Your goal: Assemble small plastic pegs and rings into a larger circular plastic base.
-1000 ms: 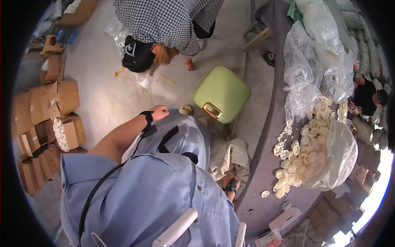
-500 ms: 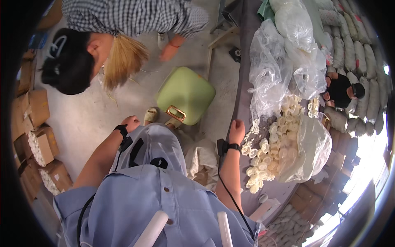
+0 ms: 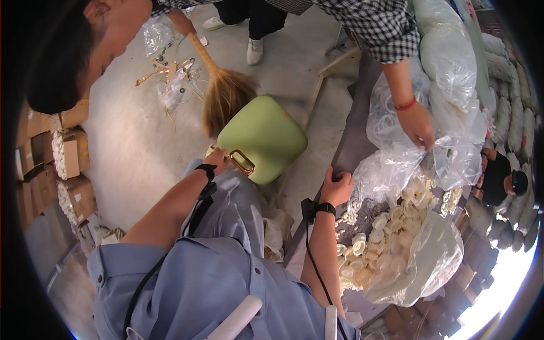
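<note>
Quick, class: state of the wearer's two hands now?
Left hand: at the gold handle; grip unclear.
Right hand: half curled by the table; hold unclear.

Green stool [image 3: 269,136] with gold handle [image 3: 246,158], tan broom [image 3: 226,95], black-and-white checked sleeve [image 3: 371,28]

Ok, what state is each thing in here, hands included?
Left hand: beside gold handle, grip unclear
Right hand: half curled, by grey table
Green seat: unoccupied
Broom: bristles down, in co-worker's hand
Clear plastic bags: crumpled
Cream parts: loosely heaped
Cardboard boxes: stacked
</note>
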Motion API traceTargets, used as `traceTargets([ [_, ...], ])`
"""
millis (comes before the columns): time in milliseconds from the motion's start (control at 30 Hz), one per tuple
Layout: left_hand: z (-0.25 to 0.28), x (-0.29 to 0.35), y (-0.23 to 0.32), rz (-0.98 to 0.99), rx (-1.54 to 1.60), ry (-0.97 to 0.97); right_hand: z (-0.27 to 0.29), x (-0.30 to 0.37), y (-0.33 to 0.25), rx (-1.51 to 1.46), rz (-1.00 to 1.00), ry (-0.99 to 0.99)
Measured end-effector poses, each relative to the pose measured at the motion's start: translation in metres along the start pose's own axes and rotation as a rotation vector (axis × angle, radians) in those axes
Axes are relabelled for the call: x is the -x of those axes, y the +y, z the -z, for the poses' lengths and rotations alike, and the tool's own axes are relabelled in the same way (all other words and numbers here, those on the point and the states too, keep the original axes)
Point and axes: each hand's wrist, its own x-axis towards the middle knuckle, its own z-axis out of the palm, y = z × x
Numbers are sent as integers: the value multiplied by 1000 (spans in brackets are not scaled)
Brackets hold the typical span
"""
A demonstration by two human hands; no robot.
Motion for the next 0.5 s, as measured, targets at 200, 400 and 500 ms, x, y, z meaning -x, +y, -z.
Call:
traceTargets([
  [200, 4, -46, 33, 43, -39, 432, -4, 1, 8, -49, 32, 41],
  [400, 22, -97, 42, 40, -58, 427, -7, 1, 10, -64, 39, 43],
  [500, 29, -122, 52, -21, -36, 300, -8, -2, 12, -16, 72, 88],
])
